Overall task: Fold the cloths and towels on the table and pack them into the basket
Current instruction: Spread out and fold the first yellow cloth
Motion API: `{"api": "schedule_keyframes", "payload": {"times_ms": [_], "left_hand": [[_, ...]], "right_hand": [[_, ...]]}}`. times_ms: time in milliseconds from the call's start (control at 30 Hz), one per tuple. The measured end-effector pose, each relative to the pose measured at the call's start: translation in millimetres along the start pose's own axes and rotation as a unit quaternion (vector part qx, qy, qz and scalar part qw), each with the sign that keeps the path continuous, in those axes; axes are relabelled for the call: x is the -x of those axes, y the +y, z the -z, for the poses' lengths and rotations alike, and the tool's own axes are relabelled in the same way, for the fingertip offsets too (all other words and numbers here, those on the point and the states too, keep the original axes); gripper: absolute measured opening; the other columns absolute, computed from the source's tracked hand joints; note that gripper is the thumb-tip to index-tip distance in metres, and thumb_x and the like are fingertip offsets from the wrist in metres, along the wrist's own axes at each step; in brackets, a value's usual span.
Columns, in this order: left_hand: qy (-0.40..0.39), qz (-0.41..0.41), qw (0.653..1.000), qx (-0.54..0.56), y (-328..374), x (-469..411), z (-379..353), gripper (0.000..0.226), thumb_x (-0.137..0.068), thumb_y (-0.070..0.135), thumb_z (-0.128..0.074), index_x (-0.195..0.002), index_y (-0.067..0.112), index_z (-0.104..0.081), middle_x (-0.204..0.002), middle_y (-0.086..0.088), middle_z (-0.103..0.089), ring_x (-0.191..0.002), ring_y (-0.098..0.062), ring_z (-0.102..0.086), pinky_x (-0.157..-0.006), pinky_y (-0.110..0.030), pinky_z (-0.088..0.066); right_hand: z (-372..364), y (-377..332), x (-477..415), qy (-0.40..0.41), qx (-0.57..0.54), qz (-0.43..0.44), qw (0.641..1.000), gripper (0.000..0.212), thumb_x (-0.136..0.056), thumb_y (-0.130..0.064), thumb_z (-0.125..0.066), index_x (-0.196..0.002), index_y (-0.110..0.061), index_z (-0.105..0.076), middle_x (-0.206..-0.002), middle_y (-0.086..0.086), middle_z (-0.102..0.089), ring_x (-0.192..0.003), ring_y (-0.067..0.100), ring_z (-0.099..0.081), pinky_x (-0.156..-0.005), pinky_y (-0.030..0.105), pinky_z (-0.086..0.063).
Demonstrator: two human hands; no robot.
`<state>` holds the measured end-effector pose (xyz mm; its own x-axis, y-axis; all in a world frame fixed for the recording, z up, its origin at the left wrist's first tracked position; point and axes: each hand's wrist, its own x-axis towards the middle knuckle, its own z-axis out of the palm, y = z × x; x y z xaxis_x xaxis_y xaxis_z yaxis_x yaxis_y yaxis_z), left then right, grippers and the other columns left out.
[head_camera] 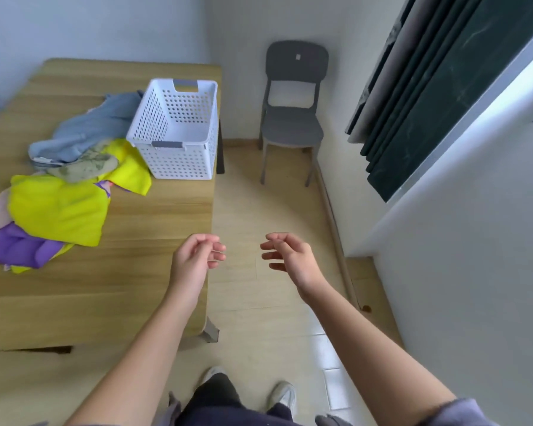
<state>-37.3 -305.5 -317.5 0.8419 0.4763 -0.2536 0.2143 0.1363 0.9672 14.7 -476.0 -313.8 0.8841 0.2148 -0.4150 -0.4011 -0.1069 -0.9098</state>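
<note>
The basket [179, 130] stood empty on the worktop [154, 216]; the cloths [59, 204] lay heaped unfolded against the basket's left side; nearer than the basket, left grip [194, 256] and right grip [293, 259] hung released, holding nothing.

Wooden table [154, 229]: white perforated basket [179, 130] near far right corner; crumpled cloth pile [59, 192] beside it, left.
</note>
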Motion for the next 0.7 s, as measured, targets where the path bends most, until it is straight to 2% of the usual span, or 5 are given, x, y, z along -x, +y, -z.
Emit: {"api": "schedule_keyframes", "payload": {"times_ms": [200, 300, 433, 700], "left_hand": [[-0.028, 0.008, 1.0, -0.002, -2.0, -17.1, 58.8, 0.023, -0.094, -0.002, -0.043, -0.082, 0.009, -0.06, -0.076, -0.007, -0.064, -0.059, -0.011, -0.061, -0.059, -0.023, -0.046], [-0.058, 0.018, 0.998, -0.035, -8.6, -45.1, 109.6, 0.026, -0.094, -0.003, -0.042, -0.079, 0.01, -0.059, -0.074, -0.007, -0.064, -0.055, -0.007, -0.06, -0.058, -0.023, -0.045], [-0.036, 0.004, 0.998, -0.052, 3.7, -79.4, 178.0, 0.028, -0.094, -0.005, -0.041, -0.078, 0.011, -0.057, -0.073, -0.007, -0.062, -0.05, -0.002, -0.058, -0.051, -0.016, -0.044], [-0.007, -0.032, 0.998, -0.053, 13.3, -93.7, 256.8, 0.027, -0.093, -0.005, -0.042, -0.078, 0.01, -0.057, -0.072, -0.007, -0.063, -0.05, -0.003, -0.058, -0.052, -0.018, -0.045]], "right_hand": [[-79.7, 2.9, -8.6, 0.019, -0.016, -0.004, 1.0, 0.018, -0.096, -0.012, -0.044, -0.098, -0.013, -0.062, -0.092, 0.002, -0.068, -0.078, 0.016, -0.065, -0.073, 0.029, -0.049], [-140.8, 12.0, -19.8, 0.049, -0.048, -0.014, 0.998, 0.019, -0.097, -0.011, -0.042, -0.099, -0.011, -0.061, -0.091, 0.003, -0.068, -0.076, 0.015, -0.064, -0.072, 0.029, -0.05], [-209.7, 20.4, -11.8, 0.019, -0.044, -0.041, 0.998, 0.02, -0.098, -0.013, -0.041, -0.097, -0.013, -0.061, -0.091, 0.002, -0.068, -0.078, 0.015, -0.064, -0.072, 0.03, -0.049], [-275.7, 2.4, -16.5, 0.008, -0.028, 0.019, 0.999, 0.022, -0.097, -0.012, -0.04, -0.097, -0.011, -0.062, -0.091, 0.003, -0.068, -0.075, 0.014, -0.064, -0.071, 0.03, -0.048]]}}
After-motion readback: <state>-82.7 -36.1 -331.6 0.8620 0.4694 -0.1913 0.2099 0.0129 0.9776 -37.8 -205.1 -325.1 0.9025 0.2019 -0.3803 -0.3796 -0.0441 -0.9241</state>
